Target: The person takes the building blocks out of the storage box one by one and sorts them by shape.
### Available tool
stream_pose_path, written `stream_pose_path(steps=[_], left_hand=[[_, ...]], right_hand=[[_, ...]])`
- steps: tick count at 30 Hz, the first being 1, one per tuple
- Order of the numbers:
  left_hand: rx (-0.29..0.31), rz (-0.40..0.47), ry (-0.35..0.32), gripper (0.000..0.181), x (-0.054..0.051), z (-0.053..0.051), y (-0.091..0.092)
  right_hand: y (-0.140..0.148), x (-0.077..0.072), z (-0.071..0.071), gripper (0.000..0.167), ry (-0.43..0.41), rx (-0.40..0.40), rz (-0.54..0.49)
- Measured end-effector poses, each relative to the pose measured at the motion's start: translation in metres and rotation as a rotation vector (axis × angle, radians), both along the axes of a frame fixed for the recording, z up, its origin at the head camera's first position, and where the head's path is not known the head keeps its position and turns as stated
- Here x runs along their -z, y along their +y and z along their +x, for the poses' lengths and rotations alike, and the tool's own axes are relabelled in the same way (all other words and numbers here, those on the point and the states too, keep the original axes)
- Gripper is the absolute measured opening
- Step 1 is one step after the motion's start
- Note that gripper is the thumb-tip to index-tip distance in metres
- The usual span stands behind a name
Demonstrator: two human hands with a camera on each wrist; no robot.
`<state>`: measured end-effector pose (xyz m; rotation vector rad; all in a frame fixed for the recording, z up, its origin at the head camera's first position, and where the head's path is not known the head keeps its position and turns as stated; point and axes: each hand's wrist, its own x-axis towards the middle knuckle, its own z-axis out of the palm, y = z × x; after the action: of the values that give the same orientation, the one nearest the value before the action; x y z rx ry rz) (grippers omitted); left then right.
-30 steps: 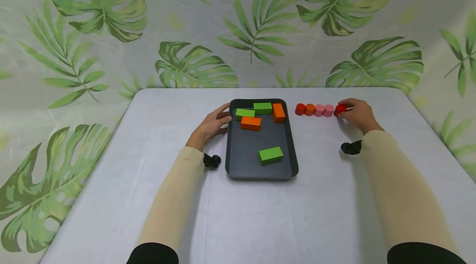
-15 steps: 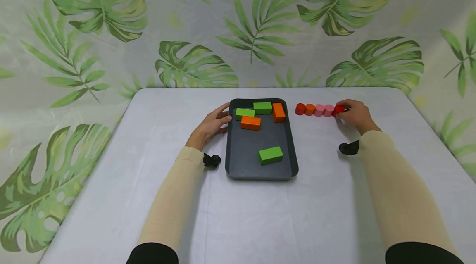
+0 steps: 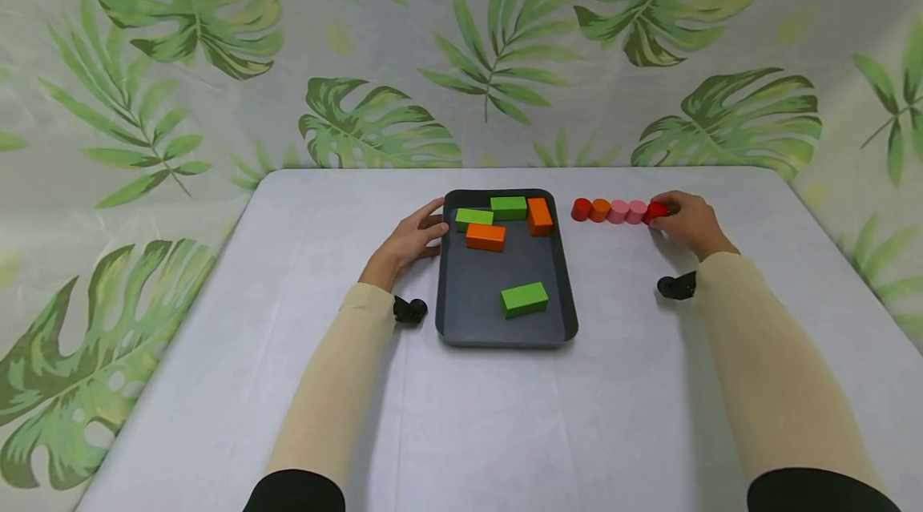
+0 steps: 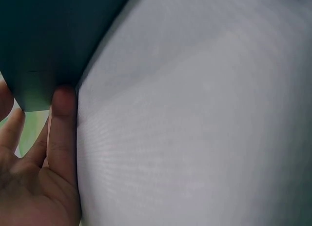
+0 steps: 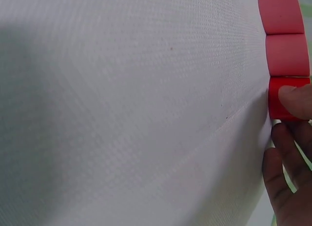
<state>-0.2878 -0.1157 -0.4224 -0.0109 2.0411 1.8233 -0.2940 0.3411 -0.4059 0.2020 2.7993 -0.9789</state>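
At the right end of a row of cylinder blocks, my right hand (image 3: pixel 690 222) pinches a red cylinder block (image 5: pixel 277 105) between thumb and fingers. That block stands against a pink cylinder block (image 3: pixel 636 212); a second pink one (image 3: pixel 617 212), an orange one (image 3: pixel 599 211) and another red one (image 3: pixel 581 210) continue the row leftward. My left hand (image 3: pixel 413 241) rests against the left side of a dark grey tray (image 3: pixel 497 329), its fingers fairly straight. In the left wrist view, fingertips (image 4: pixel 63 101) touch the tray's wall.
Inside the tray lie three green rectangular blocks, one of them (image 3: pixel 524 300) near the front, and two orange blocks, one lying flat (image 3: pixel 485 237) and one at the right wall (image 3: pixel 539 217). A white cloth (image 3: pixel 461 432) covers the table. Leaf-patterned fabric (image 3: pixel 389 31) hangs behind.
The right hand has moved slightly left with the red cylinder block, closing the small gap to the pink one. The left hand and tray stay in place.
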Motion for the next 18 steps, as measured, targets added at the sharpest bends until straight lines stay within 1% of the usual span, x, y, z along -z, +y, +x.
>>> stream_pose_path(steps=[3, 6, 9, 14, 18], left_hand=[[0.001, 0.005, 0.0, 0.06, 0.0, 0.0, 0.0], [0.004, 0.013, -0.006, 0.061, 0.0, 0.001, 0.0], [0.004, 0.014, -0.009, 0.061, 0.0, 0.001, 0.0], [0.004, 0.001, -0.01, 0.061, -0.001, 0.001, 0.0], [0.004, -0.007, -0.01, 0.061, -0.001, -0.001, 0.0]], right_hand=[[0.0, -0.001, 0.0, 0.053, -0.002, -0.015, 0.001], [0.001, -0.004, 0.001, 0.055, 0.003, -0.055, 0.017], [0.002, -0.01, 0.002, 0.057, 0.029, -0.097, 0.046], [0.0, -0.02, 0.001, 0.053, 0.141, -0.135, 0.119], [-0.004, -0.025, 0.002, 0.047, 0.277, -0.142, 0.172]])
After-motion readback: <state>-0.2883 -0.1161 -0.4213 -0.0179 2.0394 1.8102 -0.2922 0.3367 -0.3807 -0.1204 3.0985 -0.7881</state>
